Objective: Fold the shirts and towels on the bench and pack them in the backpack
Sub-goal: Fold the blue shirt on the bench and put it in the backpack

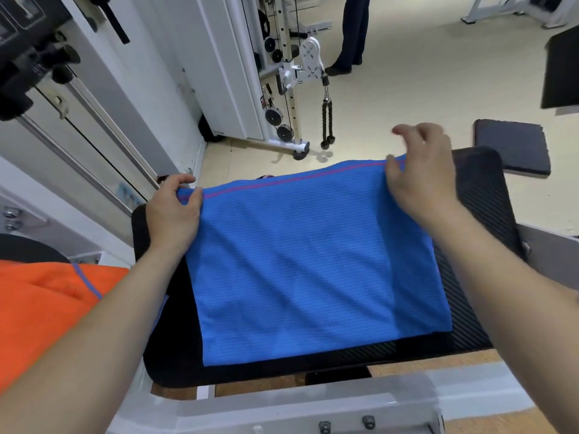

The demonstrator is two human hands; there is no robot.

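Nearest the camera, a white metal frame (313,411) ran below the bench pad (479,195). An orange cloth (40,308) lay bunched well to the left of the left forearm, unfolded by the look of it.

The blue cloth (313,261), shirt or towel not determinable, lay flat on the black pad. Its near edge sat just inside the pad's near rim, and its pink-stitched hem ran at the far side, under the fingers.

The left hand (174,211) pinched the far-left corner of the hem, thumb on top and fingers curled beneath. The right hand (423,180) pinched the far-right corner between thumb and forefinger, with the other fingers lifted clear above the cloth. Between the two grips the hem was raised slightly and sagged a little.

Beyond the fingertips, on the floor, stood a cable machine with a black rope handle (327,120). A dark floor mat (513,148) lay right of the right hand, and a bystander's legs (352,32) showed farther back. No backpack was in view.

Risks, as judgement: the right pinch was light — a two-finger hold could slip off the mesh mid-fold and skew the corners. The far hem sat near the pad's far edge, so a dropped corner might slide off to the floor. Unequal pull between the hands would likely wrinkle the lower layer.
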